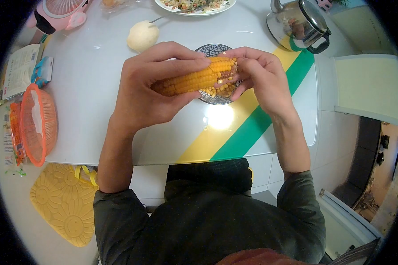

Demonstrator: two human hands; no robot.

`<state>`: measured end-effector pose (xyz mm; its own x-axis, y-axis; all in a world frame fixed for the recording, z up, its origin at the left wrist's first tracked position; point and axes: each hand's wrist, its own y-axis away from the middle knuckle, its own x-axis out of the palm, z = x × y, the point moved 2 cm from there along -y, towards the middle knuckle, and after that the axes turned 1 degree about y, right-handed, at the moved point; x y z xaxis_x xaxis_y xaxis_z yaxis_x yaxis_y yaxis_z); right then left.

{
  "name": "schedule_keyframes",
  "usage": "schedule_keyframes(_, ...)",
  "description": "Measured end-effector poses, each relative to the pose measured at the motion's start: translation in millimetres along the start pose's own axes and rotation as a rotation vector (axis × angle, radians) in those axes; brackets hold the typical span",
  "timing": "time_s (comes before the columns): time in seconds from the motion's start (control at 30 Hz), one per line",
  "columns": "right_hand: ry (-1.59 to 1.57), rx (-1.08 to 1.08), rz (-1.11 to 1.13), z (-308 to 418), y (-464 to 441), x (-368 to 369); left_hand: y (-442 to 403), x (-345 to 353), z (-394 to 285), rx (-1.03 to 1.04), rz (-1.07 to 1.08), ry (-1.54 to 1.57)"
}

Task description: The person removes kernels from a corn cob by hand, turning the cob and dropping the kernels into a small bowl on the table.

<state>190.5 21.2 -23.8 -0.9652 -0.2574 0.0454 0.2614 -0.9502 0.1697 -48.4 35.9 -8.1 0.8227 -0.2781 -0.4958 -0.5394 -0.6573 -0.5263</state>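
A yellow ear of corn (pixel 188 80) lies across my left hand (pixel 152 84), whose fingers and thumb are wrapped round it. Its right end is partly stripped, with bare cob showing among a few kernels. My right hand (pixel 258 75) is at that end, thumb and fingertips bent against the kernels; whether a loose kernel is between them I cannot make out. Beneath the corn stands a bowl with a dark crackle pattern (pixel 213 48), partly hidden by the corn and hands. Loose corn kernels (pixel 223 90) lie in the bowl.
A round pale bun (pixel 143 36) sits beyond my left hand. At the far edge is a plate (pixel 194 14) of mixed food with a spoon. A steel kettle (pixel 298 26) stands back right. An orange basket (pixel 39 123) and a pink fan (pixel 64 13) are at the left.
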Motion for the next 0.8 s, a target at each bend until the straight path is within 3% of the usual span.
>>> schedule_keyframes(0.17, -0.101, -0.005, 0.004, -0.4, -0.9, -2.8, 0.3, -1.1, 1.4, 0.005, -0.005, -0.008)
schedule_keyframes(0.8, -0.012, -0.054, 0.067, 0.3, -0.1, 4.7, 3.2, 5.0, -2.5, 0.005, -0.034, -0.082)
